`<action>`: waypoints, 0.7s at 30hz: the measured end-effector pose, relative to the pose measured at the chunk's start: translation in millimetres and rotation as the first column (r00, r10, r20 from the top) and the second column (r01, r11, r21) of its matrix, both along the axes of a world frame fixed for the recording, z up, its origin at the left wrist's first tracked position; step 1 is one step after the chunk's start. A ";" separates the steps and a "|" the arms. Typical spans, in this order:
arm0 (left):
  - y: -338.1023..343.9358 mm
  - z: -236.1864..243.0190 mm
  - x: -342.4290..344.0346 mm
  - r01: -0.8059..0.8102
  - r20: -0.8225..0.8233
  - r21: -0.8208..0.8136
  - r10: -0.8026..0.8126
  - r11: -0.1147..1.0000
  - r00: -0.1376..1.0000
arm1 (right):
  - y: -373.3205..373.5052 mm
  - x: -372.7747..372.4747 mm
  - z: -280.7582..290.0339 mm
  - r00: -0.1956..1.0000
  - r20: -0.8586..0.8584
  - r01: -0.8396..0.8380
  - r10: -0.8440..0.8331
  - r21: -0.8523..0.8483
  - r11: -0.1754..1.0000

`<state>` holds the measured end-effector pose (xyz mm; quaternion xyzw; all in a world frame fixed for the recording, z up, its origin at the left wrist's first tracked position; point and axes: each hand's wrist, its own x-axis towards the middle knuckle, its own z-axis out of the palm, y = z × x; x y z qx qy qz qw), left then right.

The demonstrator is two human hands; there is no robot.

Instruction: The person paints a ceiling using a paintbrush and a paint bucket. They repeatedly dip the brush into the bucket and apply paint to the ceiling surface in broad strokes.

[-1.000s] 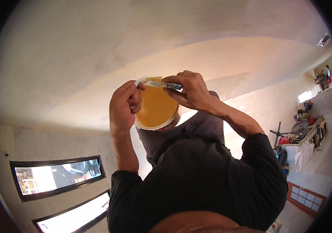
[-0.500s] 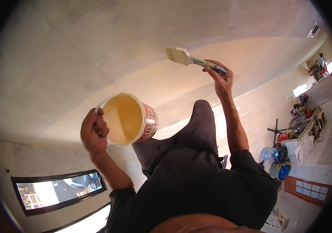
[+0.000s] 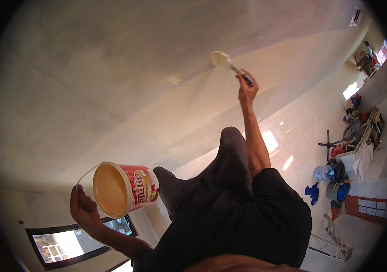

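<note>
My left hand is closed on the thin handle of a small red-and-white paint bucket. The bucket tilts so that its pale yellowish inside shows. My right hand grips a paintbrush by its dark, paint-marked handle. The brush head is cream-coloured, smeared by motion, and lies at the large beige wall; whether the bristles touch it I cannot tell. A small wet-looking patch shows on the wall left of the brush.
A dark-framed window is at lower left. To the right, on and beside the tiled floor, are a clear blue water bottle, a pot, a black stand base and a white metal ladder. Another person is far off at upper right.
The bucket and my left hand have moved down and left. My right hand has moved slightly left and up, and the brush head has shifted right. The whole view has tilted somewhat.
</note>
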<state>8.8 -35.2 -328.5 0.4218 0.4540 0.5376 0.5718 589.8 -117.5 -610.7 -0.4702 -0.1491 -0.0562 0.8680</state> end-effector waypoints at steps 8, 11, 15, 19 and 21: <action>-1.6 -21.2 -21.9 0.084 0.045 0.036 -0.086 0.996 0.995 | 21.2 2.4 -4.0 0.891 0.048 0.442 -0.451 -0.311 0.841; -8.4 -23.6 -23.8 0.040 0.049 0.017 -0.040 0.999 0.998 | 74.9 -99.1 -7.9 0.930 0.218 0.362 -0.296 -0.413 0.836; -15.0 -27.8 -21.6 -0.051 -0.003 0.010 0.051 0.999 0.999 | 125.6 -231.5 -1.4 0.907 0.421 0.212 -0.018 -0.419 0.883; -11.7 -23.2 -16.9 -0.098 -0.038 -0.013 0.098 0.995 0.994 | 136.0 -271.3 7.7 0.820 0.487 -0.092 0.302 -0.409 0.908; -15.8 -22.1 -6.2 -0.144 -0.045 -0.007 0.143 0.990 0.989 | 133.0 -254.5 11.5 0.781 0.472 -0.190 0.408 -0.443 0.876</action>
